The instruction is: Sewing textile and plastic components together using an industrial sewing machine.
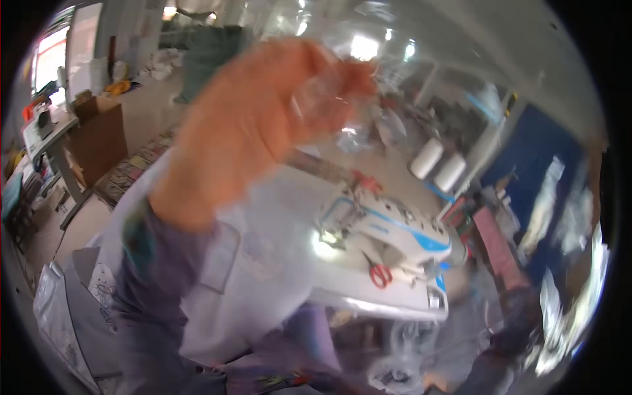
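My left hand [263, 112] is raised high in front of me, large and smeared by motion. Its fingers are curled, and something clear and shiny, perhaps plastic film, shows faintly by them. A dark purple sleeve covers that forearm. Only a small blurred patch of my right hand [434, 382] shows at the lower edge, beside crumpled clear plastic [395, 375]; its fingers are hidden. Pale grey fabric [263, 263] spreads over the table below my left hand. Beyond it stands a white and blue sewing machine [395, 220] with its lamp lit. Red-handled scissors [380, 275] lie by the machine.
Two white thread cones [439, 164] stand behind the machine. At far left are another table [56, 131] and a cardboard box [97, 138]. A dark blue panel [536, 171] is on the right, with shiny plastic [573, 309] near it. A green sack [207, 56] stands behind.
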A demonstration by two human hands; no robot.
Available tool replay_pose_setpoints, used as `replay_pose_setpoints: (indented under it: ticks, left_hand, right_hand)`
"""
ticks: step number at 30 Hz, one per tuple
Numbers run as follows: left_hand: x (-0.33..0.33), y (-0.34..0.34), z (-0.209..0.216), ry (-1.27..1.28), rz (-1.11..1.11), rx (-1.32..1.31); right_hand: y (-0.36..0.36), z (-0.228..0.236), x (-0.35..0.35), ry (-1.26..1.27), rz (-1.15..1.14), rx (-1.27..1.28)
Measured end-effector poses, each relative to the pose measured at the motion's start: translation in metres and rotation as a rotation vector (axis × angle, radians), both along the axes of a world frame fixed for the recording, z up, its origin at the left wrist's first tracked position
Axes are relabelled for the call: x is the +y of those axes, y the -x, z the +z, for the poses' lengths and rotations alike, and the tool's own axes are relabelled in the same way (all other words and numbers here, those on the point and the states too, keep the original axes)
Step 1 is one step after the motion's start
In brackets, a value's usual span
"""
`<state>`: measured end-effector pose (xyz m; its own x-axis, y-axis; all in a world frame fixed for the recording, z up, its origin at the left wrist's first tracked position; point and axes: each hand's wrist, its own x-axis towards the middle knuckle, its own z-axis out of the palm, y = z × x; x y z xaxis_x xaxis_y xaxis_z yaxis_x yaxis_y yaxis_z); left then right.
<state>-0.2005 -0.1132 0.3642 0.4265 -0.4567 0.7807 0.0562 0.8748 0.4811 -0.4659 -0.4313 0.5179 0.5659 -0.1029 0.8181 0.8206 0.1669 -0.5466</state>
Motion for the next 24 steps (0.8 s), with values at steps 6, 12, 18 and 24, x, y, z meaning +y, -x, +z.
replay_pose_setpoints:
  ticks: [6, 12, 18, 24]
  left_hand:
    - [0.156, -0.2, 0.114, -0.342, 0.977, -0.187]
    - [0.215, -0.221, 0.215, 0.026, 0.952, -0.438]
    - [0.222, -0.099, 0.154, -0.124, 1.142, -0.455]
    - [0.238, 0.001, -0.114, -0.449, 1.581, 0.425]
  right_hand:
    - [-0.328, 0.01, 0.027, 0.285, 0.125, 0.444]
    - [-0.445, 0.051, 0.088, -0.005, -0.174, 0.296]
    - [-0.415, 0.032, 0.044, -0.091, 0.489, 0.247]
    - [-0.307, -0.212, 0.07, -0.264, 0.535, 0.651]
